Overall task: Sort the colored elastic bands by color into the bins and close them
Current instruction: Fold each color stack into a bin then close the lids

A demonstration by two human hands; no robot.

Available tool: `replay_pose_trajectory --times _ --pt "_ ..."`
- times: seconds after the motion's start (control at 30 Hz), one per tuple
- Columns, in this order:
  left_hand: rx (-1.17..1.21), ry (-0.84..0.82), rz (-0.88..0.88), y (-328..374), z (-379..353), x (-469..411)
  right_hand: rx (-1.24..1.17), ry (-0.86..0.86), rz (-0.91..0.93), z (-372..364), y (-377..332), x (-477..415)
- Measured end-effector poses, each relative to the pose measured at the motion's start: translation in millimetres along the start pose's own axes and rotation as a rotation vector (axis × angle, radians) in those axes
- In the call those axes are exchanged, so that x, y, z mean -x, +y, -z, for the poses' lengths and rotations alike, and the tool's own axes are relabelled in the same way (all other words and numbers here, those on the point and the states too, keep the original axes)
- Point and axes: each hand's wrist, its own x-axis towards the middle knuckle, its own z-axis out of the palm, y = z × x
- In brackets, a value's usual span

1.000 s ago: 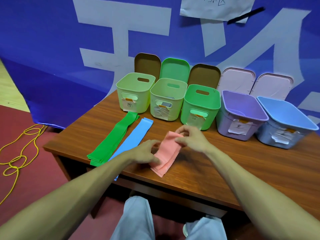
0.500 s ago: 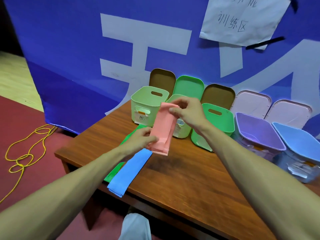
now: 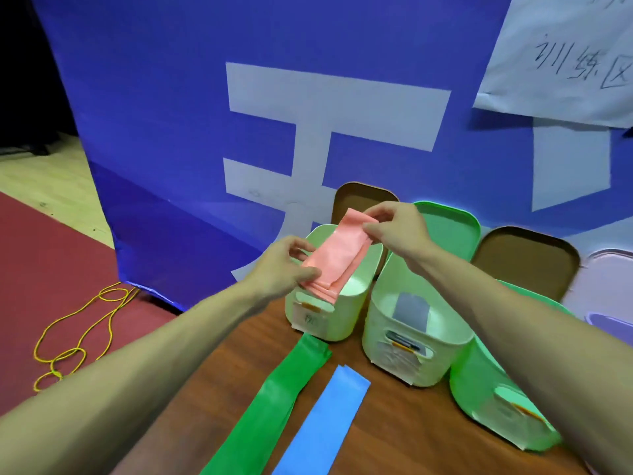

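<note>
Head view, the only one I have: the pink band (image 3: 337, 260) is held in the air, slanting over the open mouth of the leftmost bin (image 3: 342, 320), its lower end above that bin's front rim and its upper end above the back. My reading is that it weighs almost nothing and is thin, soft and floppy, folded into several layers that would spring loose if one end were let go. The surface looks smooth, perhaps slightly tacky like rubber sheet, so I expect little slipping. The two ends seem the right places to hold it, since that keeps the fold together.

That is where the hands are. The left hand (image 3: 284, 269) pinches the lower folded end between thumb and curled fingers, just in front of the bin. The right hand (image 3: 397, 231) pinches the upper end above the bin's far side, fingers bent round the edge. The brown lid (image 3: 363, 200) stands open behind the bin.

Half a second ago the band hung lower and nearer me, in front of the bin over the table (image 3: 394, 440); a second ago it lay on the wood. It has since been carried up and over the bin, same grip at both ends. The green band (image 3: 274, 399) and blue band (image 3: 325, 416) lie in front of the bin, unmoved.
</note>
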Motion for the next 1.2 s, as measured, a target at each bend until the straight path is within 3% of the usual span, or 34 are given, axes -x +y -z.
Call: replay_pose_trajectory --times 0.2,0.4,0.57,0.8,1.0,1.1,1.2 --pt "-0.350 -0.095 -0.084 -8 -20 -78 0.232 -0.046 -0.025 -24 53 -67" --pt "-0.672 -0.278 -0.066 -32 -39 -110 0.691 -0.327 0.119 -50 87 -84" --pt "-0.795 -0.222 -0.183 -34 -42 -98 0.877 -0.411 0.157 -52 95 -72" --pt "-0.616 -0.020 -0.247 -14 -27 -39 0.882 -0.331 0.218 -14 57 -14" --pt "-0.411 0.054 -0.245 -24 -34 46 0.681 -0.311 0.312 -10 25 87" --pt "-0.419 0.011 -0.266 -54 -44 96 0.530 -0.292 0.218 -27 41 150" --pt "-0.412 -0.080 -0.235 -90 -58 136 0.408 -0.294 -0.043 -43 76 206"
